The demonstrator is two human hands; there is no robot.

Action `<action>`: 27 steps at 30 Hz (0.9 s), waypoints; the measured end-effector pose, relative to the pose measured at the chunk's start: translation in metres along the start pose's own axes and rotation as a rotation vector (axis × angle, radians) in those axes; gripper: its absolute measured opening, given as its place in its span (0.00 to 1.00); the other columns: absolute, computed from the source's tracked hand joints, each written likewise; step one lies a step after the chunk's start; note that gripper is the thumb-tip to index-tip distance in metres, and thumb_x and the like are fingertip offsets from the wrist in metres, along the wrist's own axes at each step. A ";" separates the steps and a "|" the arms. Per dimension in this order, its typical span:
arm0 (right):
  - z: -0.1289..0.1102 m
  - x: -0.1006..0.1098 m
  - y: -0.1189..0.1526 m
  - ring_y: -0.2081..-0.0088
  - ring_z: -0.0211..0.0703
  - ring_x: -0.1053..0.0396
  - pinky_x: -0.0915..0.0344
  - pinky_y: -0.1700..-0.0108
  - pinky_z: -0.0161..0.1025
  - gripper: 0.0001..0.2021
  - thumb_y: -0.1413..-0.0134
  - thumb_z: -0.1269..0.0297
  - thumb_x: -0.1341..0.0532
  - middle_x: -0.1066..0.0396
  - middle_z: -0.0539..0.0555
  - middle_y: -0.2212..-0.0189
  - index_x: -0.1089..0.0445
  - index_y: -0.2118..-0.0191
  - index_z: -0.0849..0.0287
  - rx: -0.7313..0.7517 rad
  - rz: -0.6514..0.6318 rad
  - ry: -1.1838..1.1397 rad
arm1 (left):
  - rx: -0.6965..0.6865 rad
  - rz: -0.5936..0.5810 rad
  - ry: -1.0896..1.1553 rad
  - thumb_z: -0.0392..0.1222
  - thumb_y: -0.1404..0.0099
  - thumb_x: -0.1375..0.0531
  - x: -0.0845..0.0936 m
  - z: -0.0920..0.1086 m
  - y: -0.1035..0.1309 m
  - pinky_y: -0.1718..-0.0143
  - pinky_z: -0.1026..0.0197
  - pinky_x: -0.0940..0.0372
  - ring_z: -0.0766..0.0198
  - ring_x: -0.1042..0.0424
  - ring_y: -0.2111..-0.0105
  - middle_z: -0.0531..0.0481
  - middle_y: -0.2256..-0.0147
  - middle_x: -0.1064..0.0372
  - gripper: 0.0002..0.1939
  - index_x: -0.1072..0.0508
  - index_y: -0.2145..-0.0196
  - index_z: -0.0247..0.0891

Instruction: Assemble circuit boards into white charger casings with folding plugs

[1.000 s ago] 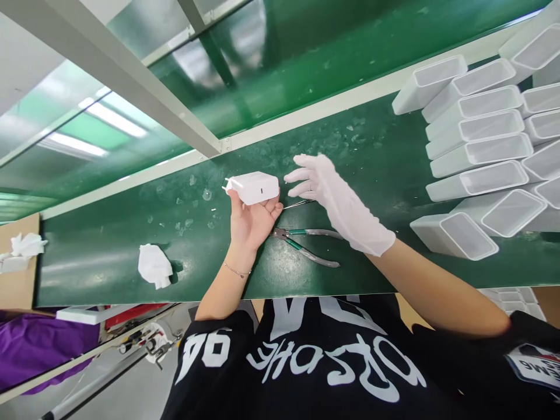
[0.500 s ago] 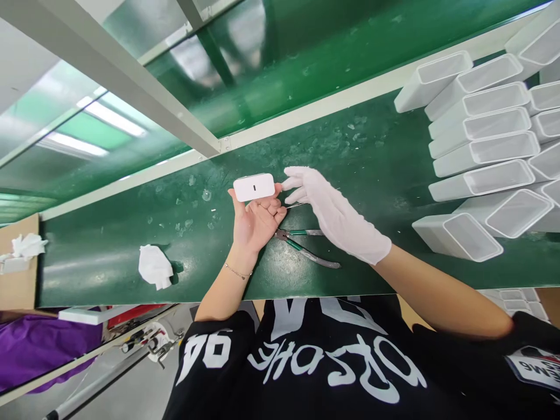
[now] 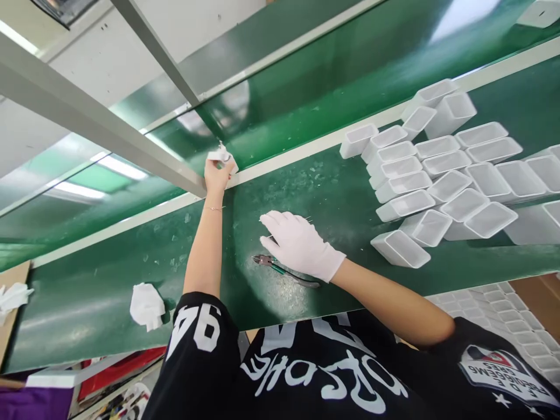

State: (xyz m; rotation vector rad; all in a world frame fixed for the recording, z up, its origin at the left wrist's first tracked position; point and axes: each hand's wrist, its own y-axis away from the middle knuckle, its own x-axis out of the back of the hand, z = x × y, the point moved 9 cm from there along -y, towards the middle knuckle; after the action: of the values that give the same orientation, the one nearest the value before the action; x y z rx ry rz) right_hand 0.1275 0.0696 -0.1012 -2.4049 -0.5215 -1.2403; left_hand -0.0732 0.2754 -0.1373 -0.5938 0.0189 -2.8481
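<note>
My bare left hand is stretched out to the far rail, its fingers closed around a white plastic housing. The housing is held at the edge of the green surface behind the rail, and the hand hides part of it. My right hand, in a white glove, is low over the bench with its fingers curled. A thin metal tool shows behind the glove and seems to be in its grip; most of it is covered. Below that hand lies a pair of cutting pliers with green handles, partly hidden by the glove.
Rows of open translucent white housings stand on the right of the green bench. A crumpled white glove lies left. A grey post rises near my left hand. More white housings are stacked below the bench's front edge.
My left hand has carried the white housing away from the gloved hand, forward and left to the rail. My right hand has lowered over the pliers. The view has shifted.
</note>
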 end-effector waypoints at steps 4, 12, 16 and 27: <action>0.000 0.002 0.001 0.51 0.54 0.29 0.34 0.49 0.48 0.21 0.29 0.58 0.49 0.28 0.64 0.44 0.32 0.41 0.64 -0.001 0.031 0.022 | 0.088 0.031 -0.047 0.47 0.34 0.33 0.013 -0.002 0.014 0.77 0.66 0.39 0.73 0.33 0.77 0.51 0.65 0.28 0.14 0.30 0.59 0.35; 0.002 0.005 -0.001 0.56 0.49 0.29 0.34 0.55 0.44 0.16 0.30 0.62 0.49 0.25 0.60 0.51 0.28 0.49 0.61 -0.024 0.035 0.037 | -0.199 -0.039 0.037 0.51 0.33 0.36 0.013 0.037 0.152 0.71 0.63 0.31 0.68 0.26 0.73 0.43 0.47 0.26 0.20 0.28 0.46 0.44; 0.006 0.007 -0.005 0.62 0.47 0.29 0.35 0.59 0.42 0.17 0.30 0.67 0.52 0.24 0.57 0.63 0.26 0.60 0.61 -0.041 0.027 0.064 | -0.404 -0.175 0.028 0.50 0.27 0.42 -0.017 0.058 0.211 0.66 0.62 0.29 0.64 0.24 0.66 0.47 0.62 0.21 0.13 0.23 0.64 0.41; 0.000 0.017 0.002 0.30 0.55 0.45 0.50 0.32 0.56 0.22 0.28 0.66 0.52 0.43 0.63 0.29 0.36 0.34 0.59 0.039 0.254 0.341 | -0.567 -0.076 -0.005 0.45 0.25 0.45 -0.002 0.072 0.218 0.68 0.62 0.32 0.66 0.27 0.72 0.50 0.74 0.27 0.20 0.32 0.76 0.38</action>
State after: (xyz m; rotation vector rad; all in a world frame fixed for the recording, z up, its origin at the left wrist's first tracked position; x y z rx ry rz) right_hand 0.1372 0.0706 -0.0872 -2.0851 -0.1319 -1.4631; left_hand 0.0054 0.0664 -0.0843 -0.7125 0.8386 -2.9040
